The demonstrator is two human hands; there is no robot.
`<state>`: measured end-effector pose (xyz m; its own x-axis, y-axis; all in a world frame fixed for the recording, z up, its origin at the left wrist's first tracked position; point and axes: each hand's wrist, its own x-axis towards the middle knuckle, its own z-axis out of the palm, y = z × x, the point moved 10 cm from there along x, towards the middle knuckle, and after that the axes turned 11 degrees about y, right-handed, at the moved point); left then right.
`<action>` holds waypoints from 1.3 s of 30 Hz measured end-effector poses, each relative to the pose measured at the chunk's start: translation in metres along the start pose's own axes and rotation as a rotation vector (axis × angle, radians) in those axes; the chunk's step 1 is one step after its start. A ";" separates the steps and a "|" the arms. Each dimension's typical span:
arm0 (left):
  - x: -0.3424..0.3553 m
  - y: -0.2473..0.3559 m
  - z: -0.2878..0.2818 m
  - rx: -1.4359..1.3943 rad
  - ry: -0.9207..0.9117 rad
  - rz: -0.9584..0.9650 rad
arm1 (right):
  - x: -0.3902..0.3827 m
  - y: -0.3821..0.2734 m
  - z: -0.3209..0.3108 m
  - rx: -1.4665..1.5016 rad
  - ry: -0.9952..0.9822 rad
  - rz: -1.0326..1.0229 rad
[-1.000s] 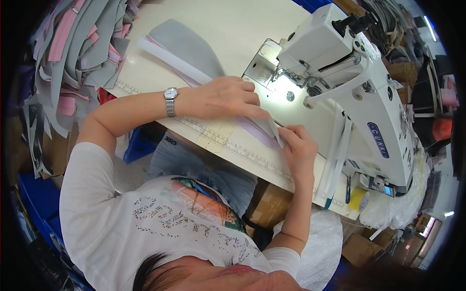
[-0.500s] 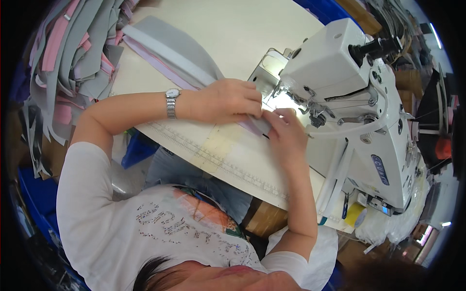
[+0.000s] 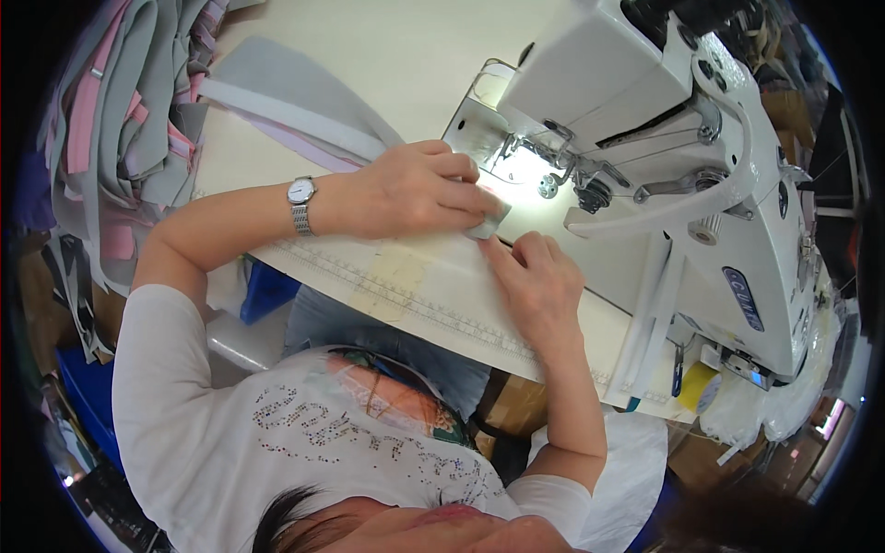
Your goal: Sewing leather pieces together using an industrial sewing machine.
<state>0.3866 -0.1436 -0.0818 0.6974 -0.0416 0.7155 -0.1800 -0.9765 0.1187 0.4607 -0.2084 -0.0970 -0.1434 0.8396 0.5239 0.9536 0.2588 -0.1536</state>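
My left hand (image 3: 419, 192), with a silver watch on its wrist, is closed on a grey fabric strip (image 3: 300, 83) in front of the sewing machine's lit needle area. The strip trails back to the left over the table, with a white band (image 3: 295, 114) and a lilac layer along it. Its small folded end pokes out past my left fingertips. At that end my right hand (image 3: 542, 290) has its finger and thumb tips together, apparently pinching the edge; its other fingers are curled. The white sewing machine (image 3: 604, 74) stands just beyond both hands. The fabric under my left palm is hidden.
Grey and pink fabric pieces (image 3: 138, 115) are heaped at the left. A printed ruler scale (image 3: 433, 311) runs along the near edge of the cream table (image 3: 387, 37). A yellow tape roll (image 3: 699, 387) and small dark-handled snips (image 3: 678, 370) sit at the right by the machine.
Both hands have shifted slightly away from the needle area. The fabric end now shows folded between them, and the right hand has its finger stretched to it. The whole view has turned a little.
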 end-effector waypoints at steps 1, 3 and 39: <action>0.000 0.000 0.001 -0.004 -0.004 0.000 | 0.000 0.000 0.000 0.003 0.000 0.005; -0.001 0.001 0.004 -0.017 -0.035 0.023 | 0.001 0.001 -0.001 0.006 0.011 0.032; -0.006 0.004 0.017 0.087 -0.159 -0.074 | -0.002 0.030 -0.001 -0.009 0.022 0.241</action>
<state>0.3937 -0.1504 -0.0970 0.8085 0.0045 0.5885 -0.0688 -0.9924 0.1022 0.4902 -0.2029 -0.1021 0.0941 0.8660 0.4912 0.9620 0.0479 -0.2688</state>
